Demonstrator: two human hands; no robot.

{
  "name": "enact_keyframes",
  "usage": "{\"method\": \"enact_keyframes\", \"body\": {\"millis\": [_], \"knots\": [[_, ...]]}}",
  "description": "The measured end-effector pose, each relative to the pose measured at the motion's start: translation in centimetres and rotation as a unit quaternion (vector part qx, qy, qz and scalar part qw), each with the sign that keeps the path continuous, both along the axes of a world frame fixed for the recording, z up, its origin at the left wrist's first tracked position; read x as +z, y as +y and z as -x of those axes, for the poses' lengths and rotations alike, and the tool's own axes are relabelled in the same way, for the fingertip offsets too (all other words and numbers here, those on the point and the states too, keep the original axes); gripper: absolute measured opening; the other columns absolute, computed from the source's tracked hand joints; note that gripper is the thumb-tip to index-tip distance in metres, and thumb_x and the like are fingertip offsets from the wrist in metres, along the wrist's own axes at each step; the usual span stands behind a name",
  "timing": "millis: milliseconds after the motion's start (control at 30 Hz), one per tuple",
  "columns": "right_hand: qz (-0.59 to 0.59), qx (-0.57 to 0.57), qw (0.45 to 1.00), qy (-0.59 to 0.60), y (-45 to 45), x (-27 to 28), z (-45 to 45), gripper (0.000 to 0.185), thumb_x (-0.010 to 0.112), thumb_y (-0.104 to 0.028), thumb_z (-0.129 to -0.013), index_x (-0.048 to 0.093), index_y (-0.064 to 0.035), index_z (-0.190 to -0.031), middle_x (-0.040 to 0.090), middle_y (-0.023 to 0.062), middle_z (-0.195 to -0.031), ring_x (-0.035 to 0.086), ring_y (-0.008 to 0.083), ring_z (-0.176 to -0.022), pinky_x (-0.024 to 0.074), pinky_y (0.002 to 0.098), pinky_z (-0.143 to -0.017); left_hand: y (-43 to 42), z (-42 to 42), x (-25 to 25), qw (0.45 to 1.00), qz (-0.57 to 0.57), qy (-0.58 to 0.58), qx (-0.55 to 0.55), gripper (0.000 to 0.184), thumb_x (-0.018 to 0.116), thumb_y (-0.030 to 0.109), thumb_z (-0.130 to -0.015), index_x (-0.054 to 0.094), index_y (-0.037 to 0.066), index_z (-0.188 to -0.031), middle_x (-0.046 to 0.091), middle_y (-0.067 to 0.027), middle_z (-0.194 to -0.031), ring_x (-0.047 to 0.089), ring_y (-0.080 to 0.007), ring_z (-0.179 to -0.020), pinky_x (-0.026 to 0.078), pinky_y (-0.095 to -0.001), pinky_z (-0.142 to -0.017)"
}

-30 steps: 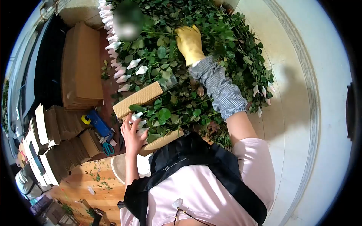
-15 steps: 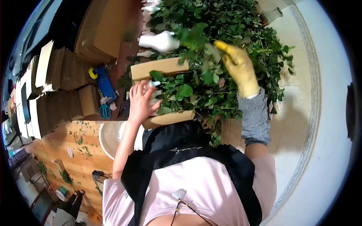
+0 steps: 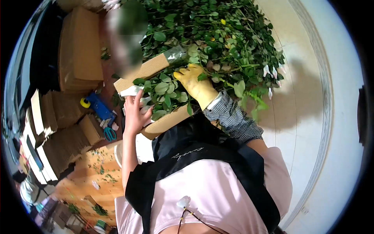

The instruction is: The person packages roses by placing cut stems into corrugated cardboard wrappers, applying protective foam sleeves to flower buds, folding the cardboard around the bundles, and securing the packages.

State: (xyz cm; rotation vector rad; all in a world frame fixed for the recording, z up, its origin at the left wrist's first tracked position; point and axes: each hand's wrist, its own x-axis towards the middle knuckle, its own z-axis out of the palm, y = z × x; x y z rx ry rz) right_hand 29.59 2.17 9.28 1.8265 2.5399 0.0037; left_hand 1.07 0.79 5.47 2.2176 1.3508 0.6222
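My bare left hand has its fingers spread against the white-sleeved flower heads at the left end of a bundle of leafy stems. My right hand, in a yellow glove, curls round leafy stems at the bundle's right part; where its fingertips meet them is partly hidden. The stems lie between an upper corrugated cardboard flap and a lower flap. Clear plastic shows beside the upper flap's right end.
A large heap of leafy stems lies beyond my hands. Stacked cardboard and folded cardboard pieces are at the left, with a blue tool and teal scissors beside them. A white tub stands below.
My right hand has moved from the heap, left and down to the bundle. A white-sleeved flower head now lies by my left fingertips. The camera view has shifted.
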Motion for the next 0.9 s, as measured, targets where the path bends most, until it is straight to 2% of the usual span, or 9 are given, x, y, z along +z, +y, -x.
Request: {"method": "enact_keyframes", "body": {"millis": [67,167,333,400,500,667,733,833,900], "knots": [[0.014,-0.010,1.000,0.019,-0.8,1.8,-0.3,0.043,0.067,-0.014,-0.087,0.060,-0.0125,-0.130,0.066,0.0103,-0.126,0.064,0.0251,-0.114,0.0456,0.0397,-0.106,0.3,-0.1,0.4,1.000,0.014,0.023,-0.006,0.083,0.083,0.017,-0.072,0.044,0.014,-0.145,0.048,-0.0191,-0.127,0.049,-0.0389,-0.118,0.040,-0.0487,-0.099],[-0.054,0.071,0.935,0.343,-1.9,3.6,-3.4,0.069,0.076,-0.022,-0.086,0.043,-0.0124,-0.146,0.061,0.0135,-0.134,0.059,0.0294,-0.121,0.0412,0.0434,-0.112,0.2,-0.4,0.5,0.999,0.007,0.043,0.007,0.082,0.083,0.017,-0.070,0.045,0.013,-0.143,0.049,-0.0181,-0.123,0.051,-0.0384,-0.113,0.042,-0.0480,-0.095],[0.058,-0.280,0.951,-0.115,-3.6,7.1,-8.9,0.052,0.065,-0.027,-0.094,0.048,-0.0101,-0.140,0.069,0.0120,-0.111,0.066,0.0278,-0.100,0.0542,0.0404,-0.093,-0.2,-0.3,-1.0,1.000,-0.007,0.010,0.015,0.087,0.081,0.010,-0.069,0.040,0.011,-0.146,0.047,-0.0216,-0.131,0.050,-0.0430,-0.117,0.043,-0.0496,-0.097],[0.185,-0.315,0.920,-0.139,-4.3,5.2,-11.2,0.040,0.059,-0.019,-0.095,0.054,-0.0114,-0.134,0.071,0.0116,-0.099,0.069,0.0282,-0.090,0.0567,0.0409,-0.083,-0.3,-0.8,0.0,0.999,-0.018,0.017,0.028,0.082,0.082,0.015,-0.070,0.045,0.012,-0.143,0.050,-0.0171,-0.119,0.052,-0.0378,-0.110,0.042,-0.0481,-0.096],[0.017,-0.242,0.966,-0.086,-7.3,-0.6,-14.6,0.025,0.059,-0.011,-0.092,0.069,-0.0119,-0.115,0.071,0.0097,-0.086,0.070,0.0268,-0.080,0.0572,0.0402,-0.073,-0.4,-0.9,-0.1,0.999,-0.001,0.027,0.035,0.082,0.081,0.015,-0.069,0.044,0.012,-0.143,0.050,-0.0177,-0.122,0.051,-0.0383,-0.113,0.041,-0.0484,-0.097],[-0.202,-0.291,0.917,-0.181,-7.8,6.9,-19.9,0.017,0.056,-0.014,-0.096,0.073,-0.0126,-0.099,0.067,0.0087,-0.076,0.065,0.0274,-0.075,0.0541,0.0415,-0.085,-0.5,-0.9,-0.4,0.999,0.019,0.011,0.045,0.082,0.082,0.015,-0.068,0.044,0.012,-0.142,0.048,-0.0199,-0.132,0.049,-0.0407,-0.120,0.041,-0.0492,-0.100],[-0.298,-0.277,0.910,-0.073,-9.0,10.3,-22.9,0.030,0.061,0.004,-0.085,0.071,-0.0096,-0.109,0.069,0.0154,-0.087,0.066,0.0329,-0.088,0.0514,0.0473,-0.090,-0.5,-0.9,-1.0,0.998,0.020,-0.022,0.054,0.083,0.082,0.015,-0.068,0.044,0.011,-0.141,0.048,-0.0202,-0.132,0.048,-0.0413,-0.120,0.041,-0.0496,-0.100],[-0.339,-0.246,0.904,-0.086,-7.6,14.1,-24.4,0.032,0.063,0.003,-0.085,0.070,-0.0084,-0.115,0.070,0.0146,-0.102,0.066,0.0341,-0.093,0.0455,0.0494,-0.105,-0.6,-0.7,-1.2,0.999,-0.008,-0.019,0.048,0.083,0.083,0.014,-0.068,0.044,0.012,-0.142,0.047,-0.0203,-0.133,0.048,-0.0416,-0.120,0.041,-0.0502,-0.099],[-0.343,-0.240,0.907,-0.052,-4.5,15.3,-22.9,0.032,0.065,0.001,-0.084,0.070,-0.0083,-0.115,0.070,0.0154,-0.107,0.065,0.0340,-0.102,0.0506,0.0442,-0.095,-0.5,-0.7,-1.1,0.999,0.003,-0.018,0.040,0.085,0.082,0.013,-0.068,0.043,0.012,-0.143,0.044,-0.0214,-0.137,0.047,-0.0426,-0.120,0.040,-0.0508,-0.100]]}}
